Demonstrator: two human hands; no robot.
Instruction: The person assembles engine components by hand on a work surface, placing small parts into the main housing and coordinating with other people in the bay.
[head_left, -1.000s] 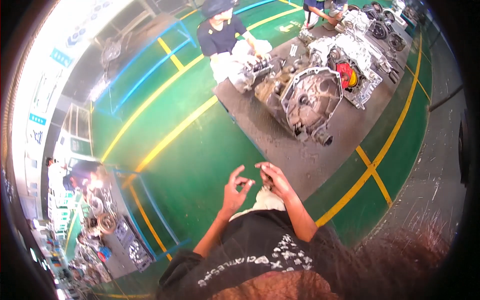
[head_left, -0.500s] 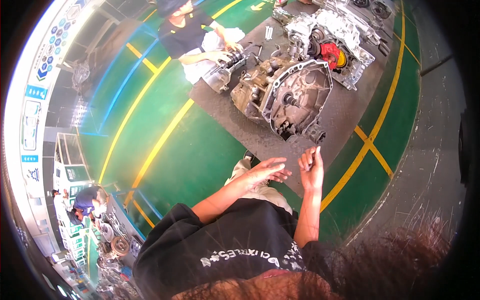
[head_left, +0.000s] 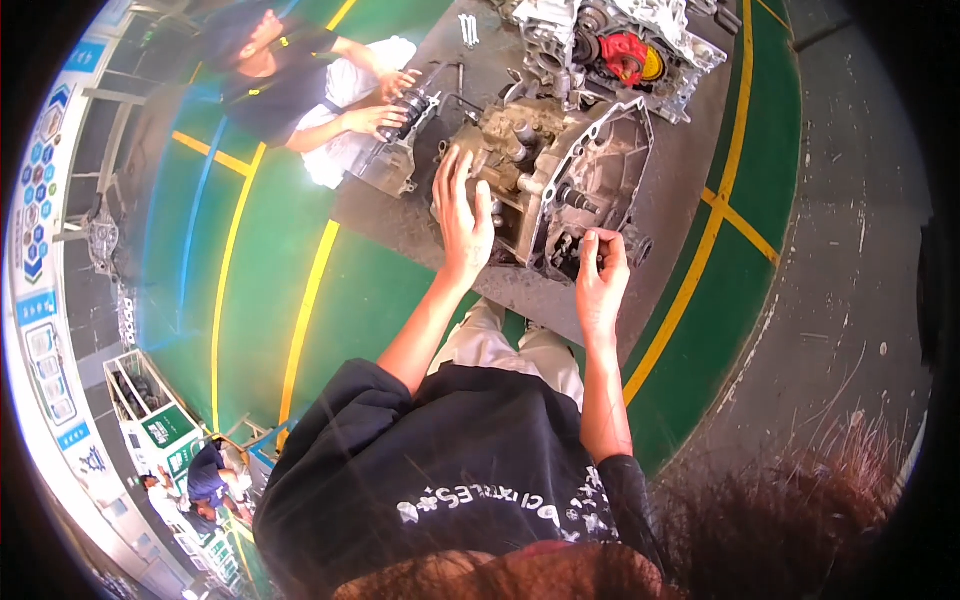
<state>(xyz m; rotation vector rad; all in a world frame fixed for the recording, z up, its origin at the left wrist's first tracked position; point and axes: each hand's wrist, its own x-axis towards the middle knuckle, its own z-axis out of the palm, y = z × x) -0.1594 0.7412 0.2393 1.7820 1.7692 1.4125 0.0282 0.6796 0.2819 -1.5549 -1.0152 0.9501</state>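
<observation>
A dirty metal gearbox [head_left: 515, 130] with a wide bell housing [head_left: 612, 165] rests on a grey table [head_left: 385, 215]; a splined shaft [head_left: 577, 198] sticks out from the housing's middle. My left hand [head_left: 464, 222] lies against the gearbox's left side, fingers stretched out and slightly apart. My right hand [head_left: 602, 282] is at the housing's near lower edge, its fingers curled and thumb and forefinger close together. Whatever may be between those fingertips is too small to make out.
Across the table's left side, a co-worker [head_left: 285, 90] has both hands on a smaller metal housing [head_left: 385, 165]. Behind the gearbox stands a silvery engine part with a red piece [head_left: 624, 60]. Small metal tools [head_left: 468, 30] lie near the far edge. Green floor [head_left: 270, 250] surrounds the table.
Both hands have moved forward from in front of my body to the gearbox. The left hand has come onto its left side, the right to the housing's lower edge. The view has shifted.
</observation>
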